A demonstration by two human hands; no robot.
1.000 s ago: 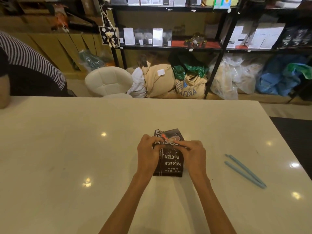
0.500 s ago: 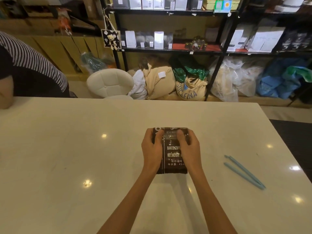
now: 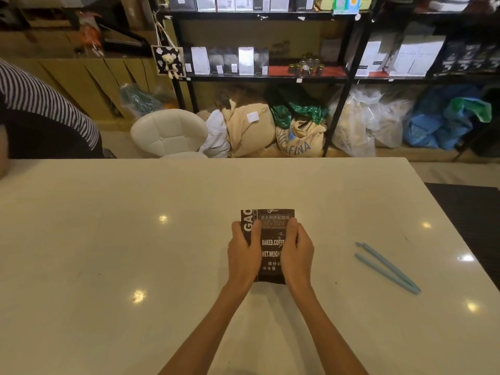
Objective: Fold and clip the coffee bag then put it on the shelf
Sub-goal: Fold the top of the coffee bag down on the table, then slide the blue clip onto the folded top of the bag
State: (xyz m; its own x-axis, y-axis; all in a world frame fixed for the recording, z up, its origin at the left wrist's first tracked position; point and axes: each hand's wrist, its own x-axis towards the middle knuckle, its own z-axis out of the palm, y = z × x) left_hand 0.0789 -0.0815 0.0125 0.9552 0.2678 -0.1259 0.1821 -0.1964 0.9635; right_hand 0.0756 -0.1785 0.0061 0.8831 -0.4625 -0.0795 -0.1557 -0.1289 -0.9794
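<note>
On the white table (image 3: 108, 239) a dark coffee bag (image 3: 272, 239) lay flat, printed "BAKED.COFFE", "NET.WEIGH" and "GAO" beside Chinese characters. The left hand (image 3: 243, 253) and right hand (image 3: 296, 250) pressed on its two sides, fingers curled over the bag's edges, gripping it. A blue clip (image 3: 387, 266) lay well apart to the right; a sack (image 3: 300, 142) under the shelf (image 3: 265, 77) read "SUCAFINA".

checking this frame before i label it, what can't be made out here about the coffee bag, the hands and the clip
- Coffee bag, head view: both side edges and part of the print are covered by the left hand and right hand; whether the top is creased flat cannot be told.
- Fingertips: curled around the bag, out of sight.
- Clip: its hinge and latch are too small to read.
</note>
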